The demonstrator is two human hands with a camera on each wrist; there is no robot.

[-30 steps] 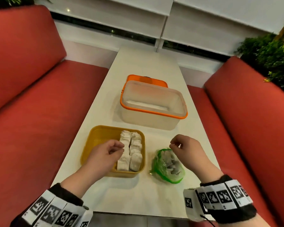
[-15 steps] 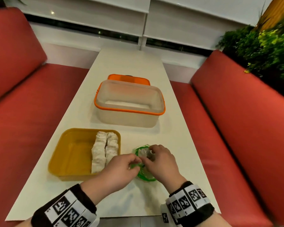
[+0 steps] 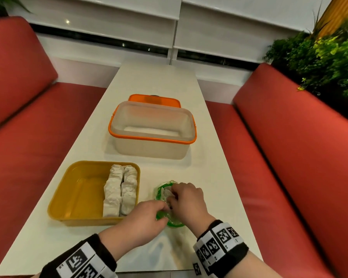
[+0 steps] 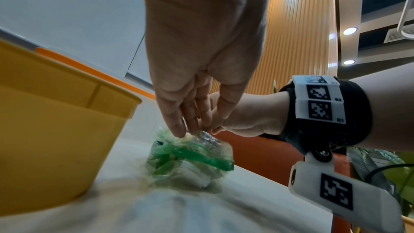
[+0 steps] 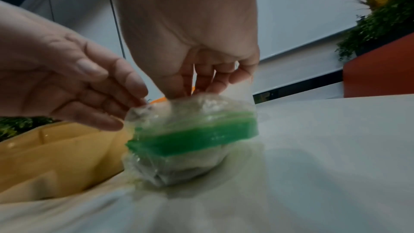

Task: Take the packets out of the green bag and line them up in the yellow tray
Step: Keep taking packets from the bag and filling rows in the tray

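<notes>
Both hands, left hand [image 3: 143, 218] and right hand [image 3: 186, 203], pinch the green bag's [image 5: 192, 137] mouth; no readable writing.

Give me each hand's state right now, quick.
Left hand: pinches the rim of the green bag.
Right hand: fingers reach down into the bag's mouth; whether they grip a packet cannot be told.

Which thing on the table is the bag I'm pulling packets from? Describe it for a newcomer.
On the long white table, look nearest the camera, just right of the yellow tray. The green bag sits there under both hands: small, crumpled clear plastic with a green band, the only soft thing among rigid tubs.
</notes>
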